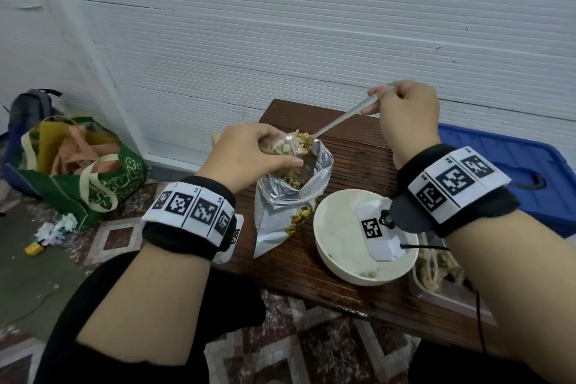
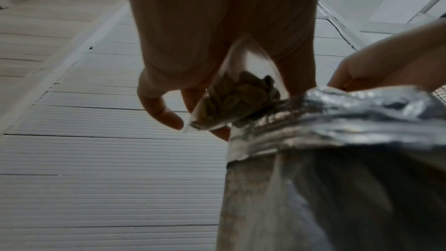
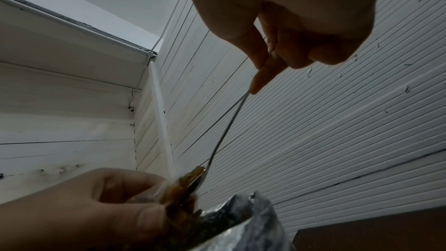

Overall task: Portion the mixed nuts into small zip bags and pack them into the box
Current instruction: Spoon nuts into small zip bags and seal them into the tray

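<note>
My left hand [image 1: 249,153] pinches a small clear zip bag [image 1: 285,146] partly filled with nuts, held over the mouth of a big foil nut pouch [image 1: 280,212] that stands on the low wooden table [image 1: 358,150]. In the left wrist view the zip bag [image 2: 236,98] hangs between my fingers above the foil pouch [image 2: 337,140]. My right hand [image 1: 405,109] grips the handle of a metal spoon [image 1: 339,120] whose bowl, heaped with nuts, sits at the zip bag's opening. The right wrist view shows the spoon [image 3: 226,125] slanting down to the bag.
An off-white bowl [image 1: 336,246] sits on the table right of the pouch. A clear container [image 1: 436,287] with packed items is at the right edge, a blue lid [image 1: 505,159] behind it. A green tote [image 1: 87,171] and backpack [image 1: 29,109] lie on the floor left.
</note>
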